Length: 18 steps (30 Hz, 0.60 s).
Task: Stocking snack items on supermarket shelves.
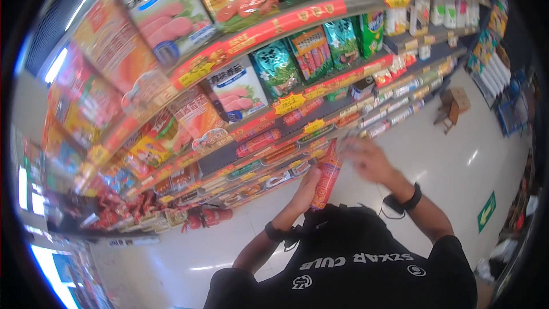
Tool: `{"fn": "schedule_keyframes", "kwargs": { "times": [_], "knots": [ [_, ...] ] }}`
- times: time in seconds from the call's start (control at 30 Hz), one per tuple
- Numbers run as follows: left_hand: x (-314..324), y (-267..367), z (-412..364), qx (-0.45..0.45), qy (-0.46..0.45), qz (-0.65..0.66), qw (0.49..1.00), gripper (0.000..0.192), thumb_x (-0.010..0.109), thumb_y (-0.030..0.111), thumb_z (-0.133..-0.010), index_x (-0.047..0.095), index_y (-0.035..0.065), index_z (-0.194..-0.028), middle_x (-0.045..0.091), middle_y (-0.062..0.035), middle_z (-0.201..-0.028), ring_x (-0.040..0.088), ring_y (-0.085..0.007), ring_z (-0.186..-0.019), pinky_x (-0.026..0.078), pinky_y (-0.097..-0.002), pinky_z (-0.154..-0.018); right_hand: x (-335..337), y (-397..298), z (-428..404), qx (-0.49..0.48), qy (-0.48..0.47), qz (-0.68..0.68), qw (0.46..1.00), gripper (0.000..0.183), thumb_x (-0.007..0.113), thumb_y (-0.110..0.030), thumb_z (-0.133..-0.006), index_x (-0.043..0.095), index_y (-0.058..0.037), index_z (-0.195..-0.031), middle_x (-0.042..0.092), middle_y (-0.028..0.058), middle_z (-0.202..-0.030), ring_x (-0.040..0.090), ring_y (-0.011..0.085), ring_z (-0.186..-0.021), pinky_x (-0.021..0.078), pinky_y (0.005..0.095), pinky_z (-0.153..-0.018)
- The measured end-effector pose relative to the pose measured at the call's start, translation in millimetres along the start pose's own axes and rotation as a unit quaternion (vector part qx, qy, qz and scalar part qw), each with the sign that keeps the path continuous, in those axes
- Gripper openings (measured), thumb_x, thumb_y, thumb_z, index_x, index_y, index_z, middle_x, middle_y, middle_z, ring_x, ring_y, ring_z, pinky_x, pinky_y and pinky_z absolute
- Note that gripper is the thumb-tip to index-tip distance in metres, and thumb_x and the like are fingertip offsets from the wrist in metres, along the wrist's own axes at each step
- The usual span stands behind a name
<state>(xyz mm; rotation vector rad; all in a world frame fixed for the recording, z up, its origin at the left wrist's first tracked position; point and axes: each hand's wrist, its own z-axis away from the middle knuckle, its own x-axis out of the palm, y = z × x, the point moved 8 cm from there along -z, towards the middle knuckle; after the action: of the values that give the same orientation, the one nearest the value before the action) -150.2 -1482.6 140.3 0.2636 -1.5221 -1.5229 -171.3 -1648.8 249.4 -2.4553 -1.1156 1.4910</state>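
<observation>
My left hand [305,189] grips a red plastic-wrapped sausage [327,182], held upright at a tilt in front of my chest. The wrapper bears printing, and its narrow end points toward the shelves. My right hand [371,161] is raised just to the right of that end. Motion blurs its fingers, so whether they hold anything or touch the wrapper cannot be told. Similar red sausages [258,142] lie on a shelf level beyond my left hand.
Store shelving [274,30] curves across the left and top, stocked with bagged sausages [238,90] and other packets. Red fire extinguishers [210,218] stand on the floor by the shelf base. A small wooden stool [448,116] and cardboard box [458,98] are at right. A green arrow sign [487,212] marks the floor.
</observation>
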Motion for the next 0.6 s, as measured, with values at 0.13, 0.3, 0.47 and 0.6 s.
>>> {"fn": "schedule_keyframes", "kwargs": {
  "times": [0.13,0.3,0.47,0.6],
  "knots": [
    [-38,10,-32,-0.015,-0.006,-0.189,0.982,0.063,0.069,0.016,-0.092,0.037,0.0013,-0.144,0.055,-0.0087,-0.125,0.055,-0.0159,-0.111,0.046,-0.0296,-0.094,-40,56,25,0.148,0.078,-0.023,0.986,0.046,0.058,0.005,-0.067,0.068,-0.0109,-0.108,0.058,0.0114,-0.126,0.055,0.0342,-0.106,0.0461,0.0408,-0.092],
    [-100,37,-103,-0.06,0.03,-0.312,0.948,0.058,0.073,0.016,-0.088,0.044,0.0004,-0.136,0.06,-0.0114,-0.122,0.058,-0.0164,-0.107,0.046,-0.0303,-0.095,-41,62,96,0.271,0.07,-0.042,0.959,0.043,0.055,0.005,-0.065,0.067,-0.0074,-0.105,0.059,0.0122,-0.122,0.054,0.0348,-0.102,0.0459,0.0395,-0.09],
    [-124,73,-167,0.041,0.027,-0.417,0.908,0.048,0.072,0.018,-0.089,0.052,-0.0032,-0.127,0.06,-0.011,-0.122,0.059,-0.017,-0.107,0.045,-0.0311,-0.096,-35,47,156,0.35,0.106,-0.045,0.93,0.042,0.057,0.004,-0.064,0.066,-0.0062,-0.104,0.059,0.0129,-0.12,0.054,0.0333,-0.1,0.0479,0.0394,-0.086],
    [-180,62,-209,0.132,0.029,-0.492,0.86,0.065,0.074,0.036,-0.087,0.051,-0.0015,-0.135,0.059,-0.0156,-0.128,0.057,-0.0246,-0.115,0.043,-0.0335,-0.099,-32,34,170,0.377,0.143,-0.057,0.913,0.043,0.057,0.004,-0.065,0.066,-0.0065,-0.105,0.058,0.013,-0.12,0.054,0.0328,-0.102,0.0486,0.0381,-0.086]
  ]
}}
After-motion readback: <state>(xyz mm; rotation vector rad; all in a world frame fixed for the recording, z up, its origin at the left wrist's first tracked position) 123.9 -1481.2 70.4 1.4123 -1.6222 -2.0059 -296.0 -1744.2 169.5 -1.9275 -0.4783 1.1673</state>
